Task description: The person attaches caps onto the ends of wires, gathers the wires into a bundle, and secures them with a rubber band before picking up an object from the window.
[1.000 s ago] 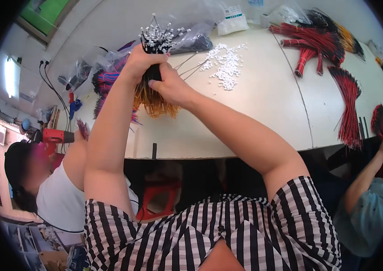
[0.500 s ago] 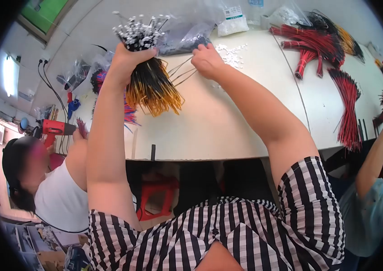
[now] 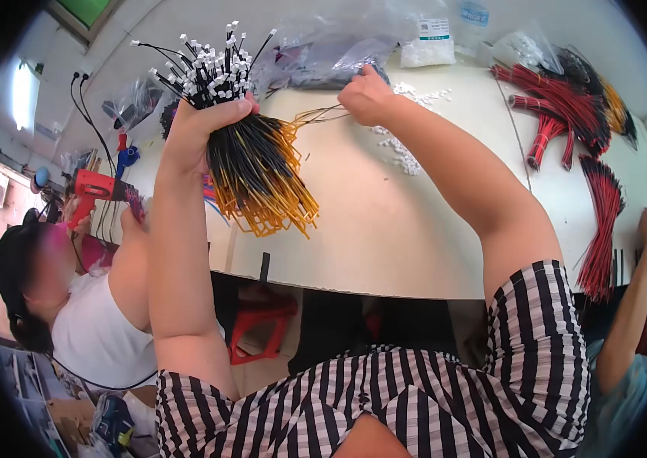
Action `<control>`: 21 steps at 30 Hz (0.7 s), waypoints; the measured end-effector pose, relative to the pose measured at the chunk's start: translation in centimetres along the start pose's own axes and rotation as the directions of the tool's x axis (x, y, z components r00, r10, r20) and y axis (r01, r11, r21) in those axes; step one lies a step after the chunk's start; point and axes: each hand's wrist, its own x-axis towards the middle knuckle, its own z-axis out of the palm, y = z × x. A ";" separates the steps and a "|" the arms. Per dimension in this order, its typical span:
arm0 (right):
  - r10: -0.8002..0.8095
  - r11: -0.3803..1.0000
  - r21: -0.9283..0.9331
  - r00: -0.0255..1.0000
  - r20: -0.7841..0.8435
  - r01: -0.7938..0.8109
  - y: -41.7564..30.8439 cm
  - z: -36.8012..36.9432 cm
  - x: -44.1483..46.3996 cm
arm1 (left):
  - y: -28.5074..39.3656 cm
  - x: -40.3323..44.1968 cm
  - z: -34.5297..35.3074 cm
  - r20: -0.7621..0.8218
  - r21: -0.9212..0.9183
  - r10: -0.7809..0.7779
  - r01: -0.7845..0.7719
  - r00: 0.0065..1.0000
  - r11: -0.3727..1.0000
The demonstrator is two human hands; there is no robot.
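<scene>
Item, one wire bundle (image 3: 251,160), thin flexible strands in black sleeving, splayed at the top into a tuft of small blocky white caps (image 3: 220,76) and fanned at the bottom into bent, glossy yellow-orange ends (image 3: 277,206); upright and slightly tilted, in front of the left of the worktop (image 3: 338,221). Left hand (image 3: 205,133): grip closed around the black section of the bundle just below the caps, thumb laid across the front. Item, a few loose wires (image 3: 317,116), slender, dark with yellow ends, running between the bundle and the other hand. Right hand (image 3: 367,98): grip drawn in, fingers curled at the far ends of those wires; whether they are pinched cannot be told. Item, loose white pieces (image 3: 407,153), small and hard-edged, scattered beside and beyond the right hand. Item, red-and-black wire bundles (image 3: 560,107), long, straight-stranded, several bound tight, piled at the right; one further sheaf (image 3: 602,221), flared at both ends, lying nearer the front edge. Item, one short black strip (image 3: 264,267), flat, narrow, at the front edge. Containers: one crinkled clear bag (image 3: 331,65), dark contents, behind the right hand; one labelled clear bag (image 3: 426,44), filled low with white matter; one clear bag (image 3: 522,49), whitish contents, near the piled bundles; one creased clear bag (image 3: 136,103) at the left, dark contents
</scene>
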 end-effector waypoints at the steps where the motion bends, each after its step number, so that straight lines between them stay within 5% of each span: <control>1: 0.042 0.999 0.006 0.999 -0.002 -0.042 0.2 0.0 0.0 | 0.0 -0.2 0.1 0.001 -0.010 -0.011 0.011 1.000 1.000; 8: -0.012 0.999 0.043 0.999 -0.040 0.013 1.2 0.6 0.0 | -0.6 -1.4 0.9 -0.062 -0.075 -0.003 -0.001 0.998 0.997; 10: 0.099 0.975 0.216 0.974 -0.206 -0.054 1.6 0.4 0.5 | -0.8 -1.7 1.1 -0.052 -0.089 0.033 -0.037 0.998 0.995; 13: 0.015 0.971 0.230 0.936 -0.351 0.071 1.8 1.4 2.3 | -0.7 -2.3 1.5 -0.036 -0.088 -0.027 0.024 0.999 0.996; 17: 0.015 0.978 0.198 0.933 -0.361 0.061 1.4 3.7 3.5 | -1.6 -2.9 1.6 -0.057 -0.069 -0.017 0.013 0.998 0.998; 19: 0.049 0.984 0.174 0.997 -0.051 -0.039 1.4 2.8 4.0 | -1.8 -3.3 1.7 -0.049 -0.065 0.015 -0.018 0.999 0.998; 21: 0.027 0.989 0.147 0.999 -0.035 -0.021 1.4 2.4 3.9 | -2.0 -3.7 1.9 -0.044 -0.071 -0.038 0.035 0.998 0.997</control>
